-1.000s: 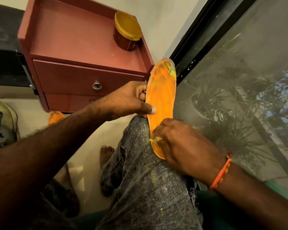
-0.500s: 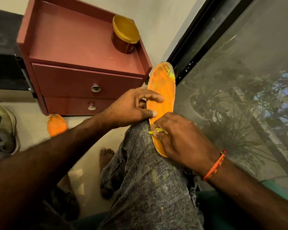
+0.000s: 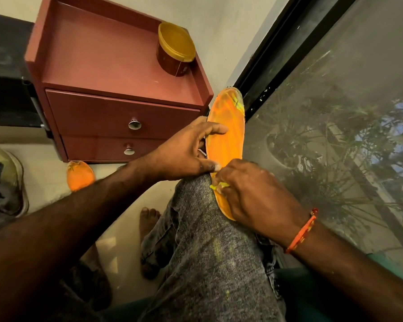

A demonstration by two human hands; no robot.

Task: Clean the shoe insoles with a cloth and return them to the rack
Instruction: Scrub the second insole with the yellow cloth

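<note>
An orange insole (image 3: 228, 135) lies lengthwise on my raised knee in grey jeans, toe end pointing away. My left hand (image 3: 184, 152) grips its left edge, thumb on top and forefinger stretched over the middle. My right hand (image 3: 254, 194) presses on the heel half and pinches a small yellow-green scrap (image 3: 219, 185) against the surface. A second orange insole (image 3: 79, 174) lies on the floor below the cabinet, partly hidden by my left forearm. No larger cloth shows.
A red two-drawer cabinet (image 3: 116, 117) stands just beyond the knee, with a round yellow-lidded tin (image 3: 176, 49) on top. A dark-framed mesh window (image 3: 335, 112) runs along the right. A shoe (image 3: 2, 180) sits at the left edge. My bare foot (image 3: 149, 217) rests on the pale floor.
My left forefinger has lifted and stretched out over the insole. My right hand has slid up the insole to meet the left thumb. The view has tilted down slightly.
</note>
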